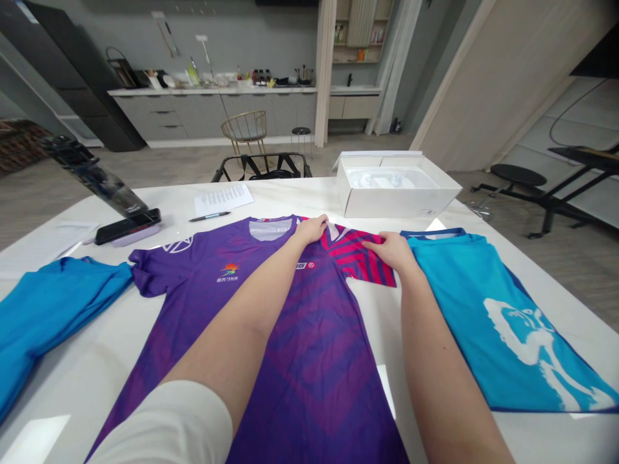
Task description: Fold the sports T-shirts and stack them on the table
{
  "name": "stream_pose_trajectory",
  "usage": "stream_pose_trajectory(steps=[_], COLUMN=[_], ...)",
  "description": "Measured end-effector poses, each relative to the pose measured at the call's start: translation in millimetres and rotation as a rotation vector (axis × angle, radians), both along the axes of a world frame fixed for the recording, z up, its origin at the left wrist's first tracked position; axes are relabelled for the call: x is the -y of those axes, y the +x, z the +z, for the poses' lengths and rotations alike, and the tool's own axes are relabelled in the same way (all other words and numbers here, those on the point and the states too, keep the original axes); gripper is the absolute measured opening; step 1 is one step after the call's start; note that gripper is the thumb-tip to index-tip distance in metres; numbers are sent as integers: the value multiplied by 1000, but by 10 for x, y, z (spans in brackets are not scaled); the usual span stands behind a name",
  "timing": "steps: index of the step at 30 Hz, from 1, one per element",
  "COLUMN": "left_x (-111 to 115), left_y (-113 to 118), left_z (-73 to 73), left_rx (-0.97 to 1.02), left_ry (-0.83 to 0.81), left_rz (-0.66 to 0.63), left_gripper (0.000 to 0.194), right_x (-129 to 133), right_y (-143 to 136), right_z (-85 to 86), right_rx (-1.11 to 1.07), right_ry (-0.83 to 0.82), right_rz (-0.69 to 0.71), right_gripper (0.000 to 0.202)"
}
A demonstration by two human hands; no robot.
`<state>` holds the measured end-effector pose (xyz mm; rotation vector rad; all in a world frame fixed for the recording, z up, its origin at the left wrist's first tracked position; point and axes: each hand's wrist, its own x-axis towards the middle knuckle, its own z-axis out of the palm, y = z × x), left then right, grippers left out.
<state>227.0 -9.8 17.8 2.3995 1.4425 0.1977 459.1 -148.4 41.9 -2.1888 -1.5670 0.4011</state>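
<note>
A purple T-shirt (290,335) lies spread front side up on the white table, its right-hand sleeve striped pink and purple. My left hand (313,229) reaches across it, fingers closed on the shoulder seam beside the collar. On the striped sleeve's upper edge, my right hand (393,250) pinches the fabric. Just right of that hand lies a folded turquoise shirt (464,290) with a white print. Another blue garment (58,303) sits at the far left, partly cut off by the picture edge.
An open white box (396,200) stands at the table's back right. Behind the shirt lie a printed sheet (223,200) and a pen (209,216). At back left, a dark upright object (106,183) leans on a black base. A chair (265,169) stands beyond the table.
</note>
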Motion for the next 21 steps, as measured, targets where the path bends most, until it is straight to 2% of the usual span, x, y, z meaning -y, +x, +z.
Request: stream_pose_trajectory(steps=[6,11,15,18,21], left_x=[-23,-52,-96,-118,-96], left_y=[45,70,49,-2,-68], left_z=[45,56,38,25,19], left_rx=[-24,0,45,149,384], left_ry=[-30,-46,-49,-30,-40], left_rz=[23,45,35,5,47], left_gripper=[33,31,27,24,18], right_x=[18,49,101,147,207], right_y=[61,-15,36,80,-20], right_z=[12,41,155,296,455], right_rx=[167,195,179,148,-1], right_ry=[54,7,26,55,111], right_rz=[-197,-236,-281,-230,-73], right_gripper=[29,35,39,36,38])
